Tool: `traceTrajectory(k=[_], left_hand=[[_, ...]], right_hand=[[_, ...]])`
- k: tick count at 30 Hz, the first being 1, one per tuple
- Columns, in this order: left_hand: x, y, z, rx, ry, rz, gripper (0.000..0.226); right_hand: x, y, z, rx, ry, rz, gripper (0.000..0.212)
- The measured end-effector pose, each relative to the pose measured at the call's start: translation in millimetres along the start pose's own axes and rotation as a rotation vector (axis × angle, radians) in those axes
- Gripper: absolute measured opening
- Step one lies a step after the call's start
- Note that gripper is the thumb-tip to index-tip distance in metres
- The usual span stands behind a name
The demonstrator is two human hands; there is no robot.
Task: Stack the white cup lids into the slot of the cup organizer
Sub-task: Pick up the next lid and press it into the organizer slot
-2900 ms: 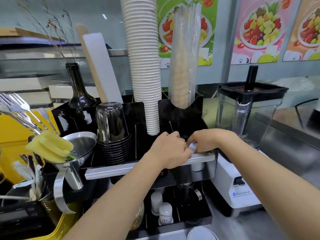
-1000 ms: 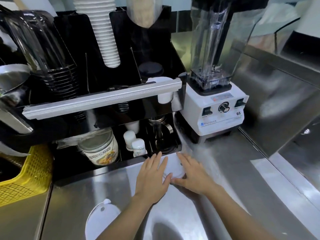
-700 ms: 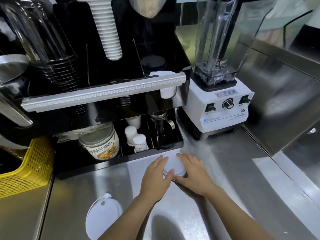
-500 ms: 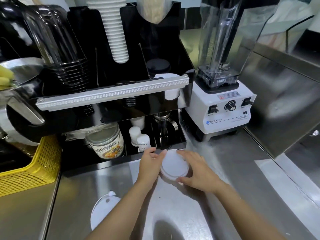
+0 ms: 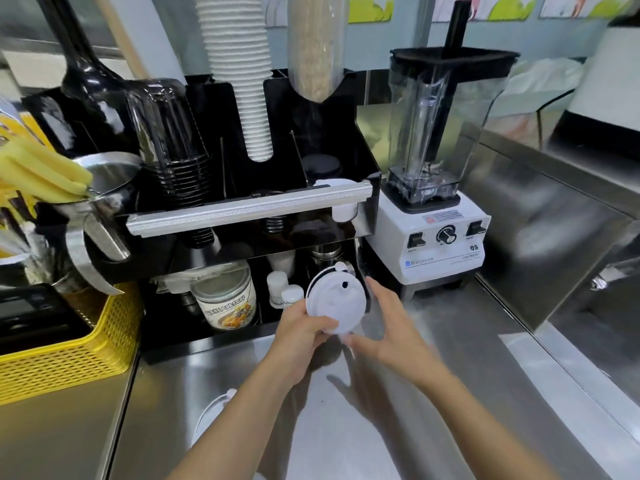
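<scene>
A white cup lid (image 5: 334, 303) is held up off the steel counter, tilted with its top face toward me. My left hand (image 5: 301, 336) grips its lower left edge. My right hand (image 5: 388, 327) cups its right edge and underside with spread fingers. It hovers in front of the lower shelf of the black cup organizer (image 5: 349, 133). In the organizer's right-hand slot, white lids (image 5: 337, 184) show behind the silver rail (image 5: 249, 207). Another white lid (image 5: 214, 414) lies on the counter, partly hidden by my left forearm.
A white blender (image 5: 440, 237) stands right of the organizer. A yellow basket (image 5: 69, 355) sits at the left. The organizer holds a tall stack of white paper cups (image 5: 239, 81) and black cups (image 5: 180, 174). A can (image 5: 227, 299) and small bottles (image 5: 282, 289) fill the lower shelf.
Both hands closed around the lid on the counter and lifted it, tilting it upright toward the organizer. My view has risen to show more of the organizer.
</scene>
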State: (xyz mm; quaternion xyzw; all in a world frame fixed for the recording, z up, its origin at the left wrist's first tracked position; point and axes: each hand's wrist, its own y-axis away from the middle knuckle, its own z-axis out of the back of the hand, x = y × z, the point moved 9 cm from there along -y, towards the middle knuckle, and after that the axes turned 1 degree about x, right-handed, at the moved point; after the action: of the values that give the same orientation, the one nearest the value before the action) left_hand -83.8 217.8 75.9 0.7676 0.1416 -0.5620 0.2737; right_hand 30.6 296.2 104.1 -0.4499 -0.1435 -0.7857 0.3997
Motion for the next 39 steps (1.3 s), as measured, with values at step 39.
traceTrajectory(k=[39], left_hand=[[-263,26,-32,-0.138,-0.774,-0.848,0.047]], right_hand=[[187,-93,119,-0.276,0.567,0.31,0.076]])
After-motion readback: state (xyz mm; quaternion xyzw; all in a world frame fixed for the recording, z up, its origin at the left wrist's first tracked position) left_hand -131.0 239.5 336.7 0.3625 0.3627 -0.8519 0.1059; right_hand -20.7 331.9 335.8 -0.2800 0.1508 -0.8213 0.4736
